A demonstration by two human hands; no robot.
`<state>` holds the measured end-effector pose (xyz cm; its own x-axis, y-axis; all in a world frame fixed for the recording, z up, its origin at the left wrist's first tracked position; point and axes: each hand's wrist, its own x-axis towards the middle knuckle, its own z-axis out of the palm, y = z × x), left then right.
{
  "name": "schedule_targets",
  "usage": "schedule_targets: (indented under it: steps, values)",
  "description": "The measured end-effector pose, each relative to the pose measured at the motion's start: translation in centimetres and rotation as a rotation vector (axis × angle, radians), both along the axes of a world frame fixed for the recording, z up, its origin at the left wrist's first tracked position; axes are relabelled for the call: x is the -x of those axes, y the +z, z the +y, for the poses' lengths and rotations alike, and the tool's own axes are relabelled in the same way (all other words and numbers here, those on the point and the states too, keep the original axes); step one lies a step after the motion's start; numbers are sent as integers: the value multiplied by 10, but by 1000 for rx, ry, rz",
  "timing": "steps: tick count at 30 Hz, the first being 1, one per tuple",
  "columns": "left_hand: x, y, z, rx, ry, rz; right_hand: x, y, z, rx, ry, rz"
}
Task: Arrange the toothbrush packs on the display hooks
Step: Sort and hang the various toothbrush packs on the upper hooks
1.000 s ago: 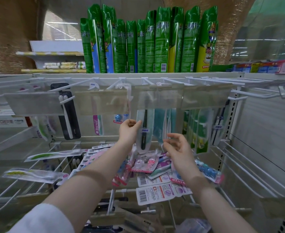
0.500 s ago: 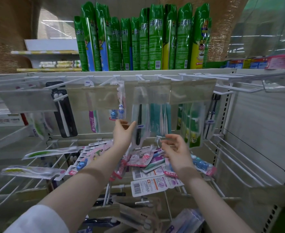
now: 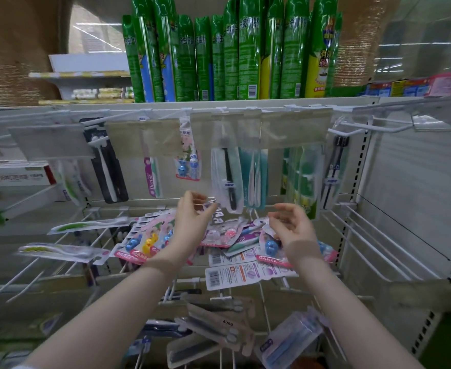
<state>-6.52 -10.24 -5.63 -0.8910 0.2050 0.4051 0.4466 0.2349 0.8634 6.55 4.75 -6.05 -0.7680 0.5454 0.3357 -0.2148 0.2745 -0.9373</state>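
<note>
Toothbrush packs (head view): bright carded packs heaped loose across the white wire hooks, just below the hanging clear sleeve with a black brush; they lie flat, so likely not yet hung.
Left hand: below-left of that sleeve; your thumb and fingertips seem to pinch a clear film edge, probably to find its hang hole.
Right hand: below-right of the sleeve, fingers curled above the pink carded pack with blue figures; you cannot tell if it grips.

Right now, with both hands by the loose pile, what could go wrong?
The left hand seems to pinch the hanging black toothbrush pack by a corner; a tug might pull it down. The barcode pack sticks out from the loose pile and may slide off if the right hand bumps it.
</note>
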Motion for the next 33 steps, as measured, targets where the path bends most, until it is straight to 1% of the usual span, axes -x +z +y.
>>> schedule_targets:
  steps: [2, 4, 6, 8, 11, 13, 15, 17, 22, 33]
  values:
    - [-10, -6, 5, 119, -21, 68, -5, -1, 6, -82, -34, -3]
    - [-16, -11, 13, 290, -20, 134, -10, -2, 14, -207, -74, -52]
    - [-19, -14, 21, 476, -1, 169, -14, -1, 22, -352, -112, -158]
    - [-19, -15, 30, 666, 39, 186, -16, 1, 28, -445, -134, -283]
    - [-14, -21, 40, 873, 68, 149, -17, -1, 34, -585, -158, -458]
    - [-11, -25, 44, 949, 61, 96, -14, -5, 39, -675, -167, -553]
    - [-11, -27, 48, 1015, 52, 68, -12, -12, 43, -708, -159, -632]
    - [-13, -30, 50, 1040, 56, 73, -10, -18, 46, -733, -156, -694]
    - [-13, -34, 50, 988, 41, 112, -6, -20, 47, -777, -172, -761]
    - [-31, -21, 42, 849, 39, 91, -11, -9, 41, -800, -211, -711]
